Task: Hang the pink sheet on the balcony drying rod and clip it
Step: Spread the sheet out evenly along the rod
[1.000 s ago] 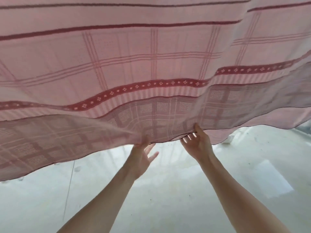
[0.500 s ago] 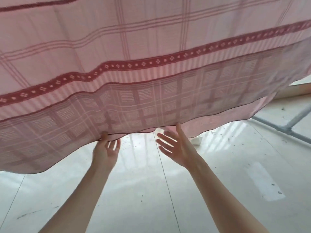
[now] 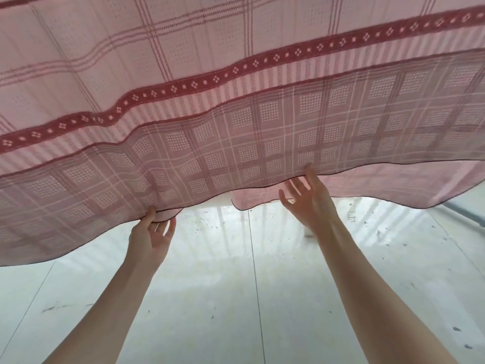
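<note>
While both arms reach up, the pink sheet fills the upper frame.
Left hand pinches its lower hem; right hand, fingers spread wide, touches the edge above the tiled floor.

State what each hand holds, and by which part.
The left hand pinches the pink sheet by its dark-trimmed lower hem. The right hand is open, fingers spread at the hem, gripping nothing.
</note>
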